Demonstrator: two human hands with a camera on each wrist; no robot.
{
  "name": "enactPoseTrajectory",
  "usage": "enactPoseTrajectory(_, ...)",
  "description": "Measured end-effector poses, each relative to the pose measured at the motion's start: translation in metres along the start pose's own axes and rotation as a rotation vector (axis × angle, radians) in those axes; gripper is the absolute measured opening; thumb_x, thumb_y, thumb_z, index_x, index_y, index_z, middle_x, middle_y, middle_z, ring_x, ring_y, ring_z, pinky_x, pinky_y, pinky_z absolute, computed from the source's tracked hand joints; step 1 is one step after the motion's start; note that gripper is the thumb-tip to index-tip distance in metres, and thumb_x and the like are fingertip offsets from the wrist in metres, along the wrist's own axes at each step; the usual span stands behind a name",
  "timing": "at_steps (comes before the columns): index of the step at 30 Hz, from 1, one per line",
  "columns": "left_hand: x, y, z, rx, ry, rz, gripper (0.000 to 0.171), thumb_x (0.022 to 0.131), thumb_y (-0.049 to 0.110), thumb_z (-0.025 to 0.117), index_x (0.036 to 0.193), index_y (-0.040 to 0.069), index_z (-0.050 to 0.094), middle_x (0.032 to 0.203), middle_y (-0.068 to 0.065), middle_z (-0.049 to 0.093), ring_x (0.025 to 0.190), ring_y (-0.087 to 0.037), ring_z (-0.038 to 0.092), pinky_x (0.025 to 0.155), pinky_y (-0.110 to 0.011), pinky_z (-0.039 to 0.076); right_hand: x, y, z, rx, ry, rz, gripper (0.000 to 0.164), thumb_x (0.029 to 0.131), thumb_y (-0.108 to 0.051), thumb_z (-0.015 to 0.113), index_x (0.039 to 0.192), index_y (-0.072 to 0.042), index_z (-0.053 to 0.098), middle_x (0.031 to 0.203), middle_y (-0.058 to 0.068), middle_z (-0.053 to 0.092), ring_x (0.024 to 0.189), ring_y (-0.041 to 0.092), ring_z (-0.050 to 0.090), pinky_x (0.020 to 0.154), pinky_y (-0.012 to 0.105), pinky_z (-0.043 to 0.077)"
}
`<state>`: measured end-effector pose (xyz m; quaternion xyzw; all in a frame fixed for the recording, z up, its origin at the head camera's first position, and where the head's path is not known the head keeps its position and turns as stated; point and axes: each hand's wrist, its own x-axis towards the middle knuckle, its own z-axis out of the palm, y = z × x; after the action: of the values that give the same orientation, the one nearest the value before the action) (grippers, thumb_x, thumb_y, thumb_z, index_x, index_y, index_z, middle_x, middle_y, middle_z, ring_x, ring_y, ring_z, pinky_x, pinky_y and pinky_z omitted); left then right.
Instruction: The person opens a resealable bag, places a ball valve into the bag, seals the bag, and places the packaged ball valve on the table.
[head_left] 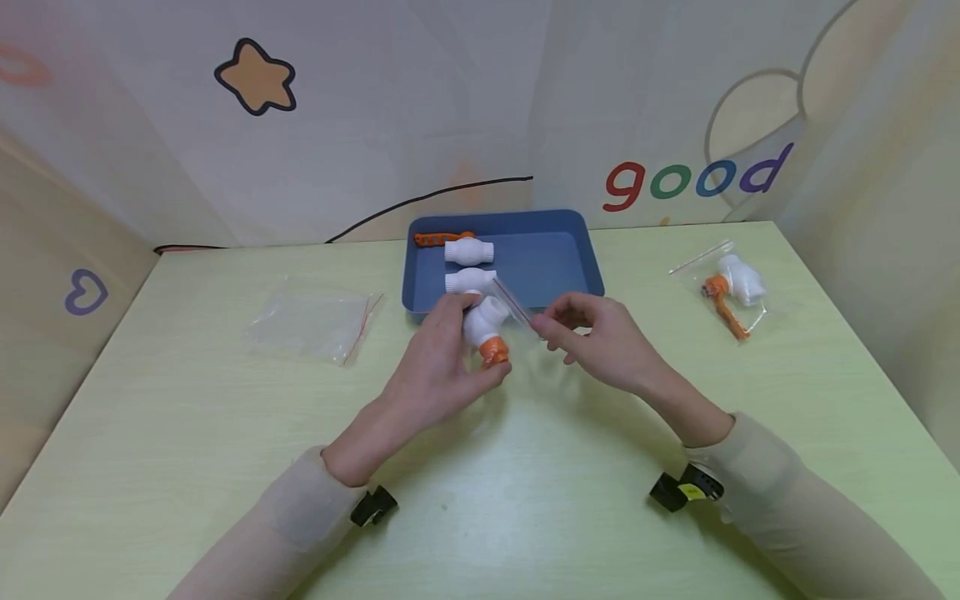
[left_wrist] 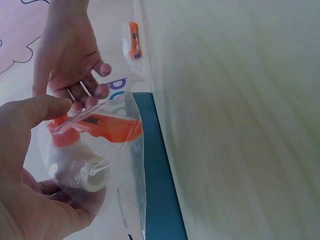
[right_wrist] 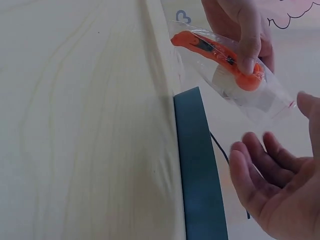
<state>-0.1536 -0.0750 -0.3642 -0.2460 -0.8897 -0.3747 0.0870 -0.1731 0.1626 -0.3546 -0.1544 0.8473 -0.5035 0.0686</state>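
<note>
1. Mostly hidden from head view: orange handle (left_wrist: 117,130); wrist views show its length aimed at table (head_left: 480,533).
2. Left hand (head_left: 438,354) grips bagged valve (head_left: 483,321) near tray (head_left: 532,258).
3. Right hand (head_left: 600,342) loosely uncurled; contact with bag (head_left: 512,302) unclear.

Both arms in, folks, forearms in pale sleeves angling inward from the lower corners, wrists bare! The left hand (head_left: 438,362) has a grip on, thumb (head_left: 486,382) on the near side, fingers on the far. And over comes the look at the right hand (head_left: 603,343): palm toward its partner, fingers (right_wrist: 265,167) loosely bent, thumb (right_wrist: 307,106) standing apart, the two hands near each other!
</note>
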Motion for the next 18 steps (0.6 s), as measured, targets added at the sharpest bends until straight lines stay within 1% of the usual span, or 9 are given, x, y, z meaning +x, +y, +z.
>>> enactPoseTrajectory(3, 0.0003, 0.0011, -0.0004, -0.006, 0.010, -0.012, 0.073, 0.082, 0.018, 0.086, 0.138, -0.007, 0.046, 0.125, -0.015, 0.053, 0.099, -0.024, 0.055, 0.081, -0.033, 0.052, -0.0010, 0.0009, 0.0002, 0.002, -0.072, 0.007, 0.028, 0.100, -0.033, 0.070, 0.109, -0.006, 0.070, 0.100, 0.014, 0.071, 0.093, 0.034, 0.068, 0.078, 0.048, 0.059)
enactPoseTrajectory(5, 0.0004, 0.0015, -0.0005, -0.006, 0.014, -0.016, 0.073, 0.082, 0.019, 0.086, 0.137, -0.007, 0.046, 0.125, -0.015, 0.053, 0.099, -0.024, 0.054, 0.081, -0.033, 0.052, -0.0013, 0.0009, 0.0007, 0.012, -0.091, -0.009, 0.027, 0.099, -0.032, 0.071, 0.109, -0.007, 0.071, 0.103, 0.013, 0.072, 0.094, 0.034, 0.068, 0.079, 0.049, 0.059)
enactPoseTrajectory(8, 0.0003, 0.0018, -0.0005, -0.004, 0.019, -0.022, 0.074, 0.082, 0.020, 0.086, 0.137, -0.007, 0.046, 0.126, -0.016, 0.052, 0.100, -0.024, 0.054, 0.082, -0.034, 0.052, -0.0011, 0.0005, 0.0007, 0.020, -0.093, -0.041, 0.024, 0.098, -0.030, 0.073, 0.108, -0.008, 0.074, 0.106, 0.010, 0.072, 0.095, 0.032, 0.069, 0.079, 0.046, 0.058)
enactPoseTrajectory(11, 0.0002, 0.0019, -0.0001, -0.008, 0.019, -0.034, 0.073, 0.083, 0.020, 0.086, 0.138, -0.006, 0.045, 0.127, -0.015, 0.052, 0.101, -0.024, 0.054, 0.082, -0.034, 0.052, -0.0006, -0.0010, 0.0003, 0.043, -0.095, -0.065, 0.022, 0.098, -0.026, 0.073, 0.109, -0.007, 0.075, 0.106, 0.011, 0.072, 0.094, 0.032, 0.069, 0.080, 0.040, 0.058)
enactPoseTrajectory(16, 0.0002, 0.0030, 0.0009, -0.040, 0.004, -0.073, 0.073, 0.085, 0.022, 0.084, 0.140, -0.004, 0.044, 0.127, -0.013, 0.052, 0.100, -0.021, 0.055, 0.081, -0.032, 0.054, 0.0003, -0.0052, 0.0011, 0.139, -0.105, -0.091, 0.018, 0.099, -0.014, 0.071, 0.110, 0.000, 0.073, 0.109, 0.020, 0.071, 0.093, 0.041, 0.071, 0.083, 0.035, 0.059)
enactPoseTrajectory(18, 0.0004, 0.0034, 0.0016, -0.054, -0.005, -0.092, 0.074, 0.086, 0.024, 0.084, 0.141, -0.003, 0.043, 0.127, -0.012, 0.051, 0.101, -0.021, 0.055, 0.081, -0.032, 0.055, 0.0006, -0.0076, 0.0022, 0.178, -0.103, -0.100, 0.016, 0.100, -0.010, 0.069, 0.110, 0.002, 0.071, 0.110, 0.022, 0.071, 0.094, 0.042, 0.072, 0.083, 0.036, 0.060)
